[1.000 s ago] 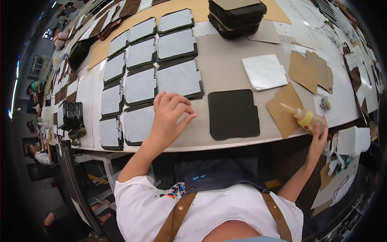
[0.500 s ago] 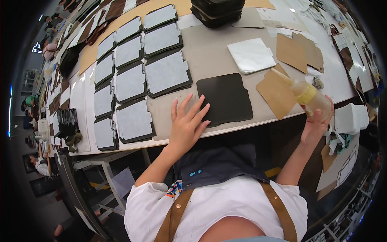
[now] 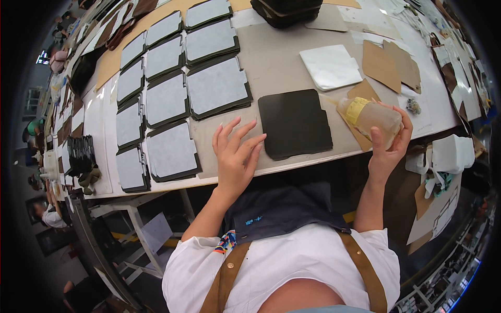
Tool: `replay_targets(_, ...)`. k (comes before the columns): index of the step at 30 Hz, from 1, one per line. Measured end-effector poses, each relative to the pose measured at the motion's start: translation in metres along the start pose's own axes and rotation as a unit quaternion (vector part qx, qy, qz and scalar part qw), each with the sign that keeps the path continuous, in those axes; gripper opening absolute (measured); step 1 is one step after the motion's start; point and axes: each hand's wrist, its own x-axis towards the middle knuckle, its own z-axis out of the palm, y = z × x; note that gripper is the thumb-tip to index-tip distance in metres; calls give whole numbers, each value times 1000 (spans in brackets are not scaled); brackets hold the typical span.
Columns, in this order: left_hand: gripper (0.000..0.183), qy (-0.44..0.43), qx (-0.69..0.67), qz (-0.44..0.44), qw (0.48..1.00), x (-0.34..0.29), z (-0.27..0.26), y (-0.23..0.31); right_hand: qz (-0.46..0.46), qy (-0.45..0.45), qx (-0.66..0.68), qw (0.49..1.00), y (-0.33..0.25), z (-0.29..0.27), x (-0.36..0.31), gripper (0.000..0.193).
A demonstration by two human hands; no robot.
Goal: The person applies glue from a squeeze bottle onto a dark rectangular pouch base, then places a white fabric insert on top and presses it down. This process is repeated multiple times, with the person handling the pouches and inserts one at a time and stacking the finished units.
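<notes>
A dark, flat panel with a notched right edge lies on the table in front of me. Left of it, my left hand is open with the fingers spread, its fingertips close to the panel's left edge. My right hand grips a translucent squeeze bottle with a yellow band. The bottle is tilted on its side, its thin nozzle pointing left at the panel's upper right corner. Beneath the bottle lies a tan card piece, partly hidden by it.
Stacks of dark panels topped with pale grey sheets stand in rows to the left. A white sheet stack and brown card pieces lie at the upper right. A dark pile sits at the far side. The table's front edge runs near my waist.
My right hand has brought the bottle leftward and tipped it toward the panel. My left hand has lifted off the panel's edge and shifted slightly left.
</notes>
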Motion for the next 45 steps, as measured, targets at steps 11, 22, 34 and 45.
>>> replay_targets(11,18,9,-10,-4,1000,1,0,-1,-13,-5,-28,1000,-1,11,-2,58)
replay_targets(22,17,12,-10,-7,1000,1,0,-2,-28,-6,-67,997,3,10,-2,56)
replay_targets(34,17,11,-12,-13,1000,1,0,-2,-28,-3,-58,998,4,11,-4,56)
replay_targets(45,18,13,-12,-14,1000,1,-1,-2,-48,-38,-35,998,3,29,-10,57)
